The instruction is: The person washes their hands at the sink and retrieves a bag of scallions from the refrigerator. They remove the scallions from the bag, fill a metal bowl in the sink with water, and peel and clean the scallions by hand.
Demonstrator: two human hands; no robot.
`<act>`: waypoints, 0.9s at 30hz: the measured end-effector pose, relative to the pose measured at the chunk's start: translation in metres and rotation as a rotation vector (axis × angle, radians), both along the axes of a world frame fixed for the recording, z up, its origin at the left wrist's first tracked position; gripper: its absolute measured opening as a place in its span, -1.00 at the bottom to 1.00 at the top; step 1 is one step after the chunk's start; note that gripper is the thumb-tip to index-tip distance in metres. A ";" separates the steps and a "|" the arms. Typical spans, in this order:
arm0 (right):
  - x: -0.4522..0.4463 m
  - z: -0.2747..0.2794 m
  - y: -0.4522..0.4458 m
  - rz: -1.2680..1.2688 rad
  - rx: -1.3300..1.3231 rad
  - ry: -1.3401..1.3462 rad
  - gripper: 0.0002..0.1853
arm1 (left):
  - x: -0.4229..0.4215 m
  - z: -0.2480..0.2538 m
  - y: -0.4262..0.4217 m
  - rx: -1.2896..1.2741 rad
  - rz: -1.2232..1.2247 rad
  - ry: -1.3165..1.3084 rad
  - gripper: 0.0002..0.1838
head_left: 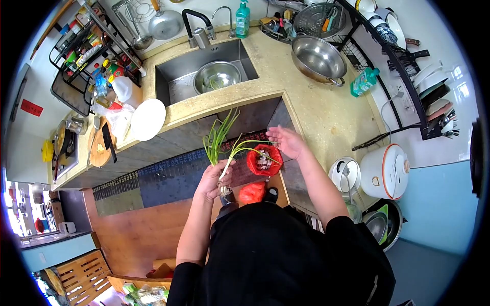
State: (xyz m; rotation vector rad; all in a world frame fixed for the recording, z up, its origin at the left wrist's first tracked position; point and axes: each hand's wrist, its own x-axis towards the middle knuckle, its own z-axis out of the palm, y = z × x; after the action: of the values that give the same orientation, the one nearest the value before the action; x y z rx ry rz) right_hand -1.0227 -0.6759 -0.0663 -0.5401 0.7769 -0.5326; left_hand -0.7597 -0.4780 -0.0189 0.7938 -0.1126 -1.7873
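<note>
My left hand is closed around a bunch of scallions, near the white stems. Their roots hang below my fist, and the green leaves fan up and to the right. My right hand is raised to the right of the bunch with its fingers curled. Thin scallion leaves run across to these fingers and seem to be pinched there, though the contact is small. Beneath them stands a bin lined with a red bag, holding pale scraps. Another red plastic bag lies on the floor by my feet.
Ahead, a sink holds a steel bowl with some green pieces. A steel pan stands on the right counter. On the left are a white plate and a cutting board with a knife. A rice cooker is at right.
</note>
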 end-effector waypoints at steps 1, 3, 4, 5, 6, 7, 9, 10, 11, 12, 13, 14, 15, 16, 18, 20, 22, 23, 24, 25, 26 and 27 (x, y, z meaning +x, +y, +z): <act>0.005 -0.007 0.006 0.057 -0.150 0.109 -0.64 | -0.001 0.000 -0.001 -0.002 -0.006 0.002 -0.76; 0.023 0.007 0.024 0.178 -0.272 0.033 -0.65 | -0.004 0.003 -0.002 -0.002 -0.014 0.008 -0.76; 0.031 0.018 0.033 0.239 -0.330 -0.005 -0.65 | -0.005 0.003 -0.002 0.000 -0.028 -0.012 -0.76; 0.039 0.031 0.041 0.236 -0.306 -0.044 -0.67 | -0.006 0.003 -0.003 0.001 -0.042 -0.032 -0.76; 0.047 0.046 0.048 0.234 -0.283 -0.085 -0.69 | -0.007 0.003 -0.004 0.001 -0.056 -0.053 -0.76; 0.050 0.053 0.051 0.232 -0.261 -0.126 -0.71 | -0.007 0.004 -0.006 0.002 -0.073 -0.084 -0.76; 0.045 0.034 0.041 0.368 -0.295 -0.005 -0.77 | -0.008 0.008 -0.008 0.004 -0.103 -0.147 -0.75; 0.041 0.022 0.037 0.438 -0.312 0.055 -0.78 | -0.009 0.010 -0.008 0.022 -0.106 -0.182 -0.75; 0.041 0.021 0.037 0.397 -0.373 0.123 -0.79 | -0.010 0.011 -0.009 0.040 -0.107 -0.217 -0.74; 0.041 0.020 0.039 0.335 -0.492 0.206 -0.79 | -0.011 0.012 -0.009 0.058 -0.107 -0.250 -0.73; 0.039 0.020 0.043 0.271 -0.610 0.290 -0.79 | -0.011 0.010 -0.010 0.082 -0.131 -0.337 -0.72; 0.038 0.024 0.047 0.206 -0.728 0.374 -0.78 | -0.013 0.008 -0.010 0.103 -0.130 -0.387 -0.73; 0.036 0.028 0.049 0.196 -0.839 0.455 -0.78 | -0.015 0.006 -0.011 0.124 -0.131 -0.437 -0.74; 0.035 0.033 0.053 0.158 -0.806 0.460 -0.79 | -0.016 0.003 -0.011 0.146 -0.134 -0.486 -0.75; 0.037 0.046 0.064 0.079 -0.740 0.470 -0.80 | -0.018 -0.002 -0.010 0.170 -0.124 -0.463 -0.79; 0.039 0.046 0.071 0.001 -0.428 0.322 -0.86 | -0.021 -0.009 -0.012 0.174 -0.106 -0.446 -0.80; 0.043 0.049 0.080 -0.082 -0.184 0.233 -0.87 | -0.025 -0.015 -0.014 0.192 -0.076 -0.432 -0.79; 0.047 0.059 0.087 -0.126 -0.095 0.218 -0.85 | -0.026 -0.016 -0.015 0.201 -0.061 -0.425 -0.79; 0.049 0.064 0.094 -0.171 -0.007 0.203 -0.83 | -0.028 -0.016 -0.016 0.215 -0.034 -0.399 -0.80; 0.050 0.062 0.101 -0.206 0.061 0.211 -0.85 | -0.029 -0.015 -0.018 0.229 -0.006 -0.373 -0.80; 0.050 0.060 0.108 -0.216 0.097 0.182 -0.86 | -0.030 -0.015 -0.020 0.242 0.021 -0.347 -0.81; 0.050 0.059 0.115 -0.222 0.108 0.179 -0.86 | -0.031 -0.014 -0.021 0.248 0.037 -0.338 -0.82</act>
State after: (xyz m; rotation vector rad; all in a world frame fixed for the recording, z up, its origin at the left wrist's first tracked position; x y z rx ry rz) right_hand -0.9728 -0.5605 -0.0074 -0.4071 1.0381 -0.6482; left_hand -0.7904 -0.4993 -0.0333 1.2657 -0.0982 -1.6371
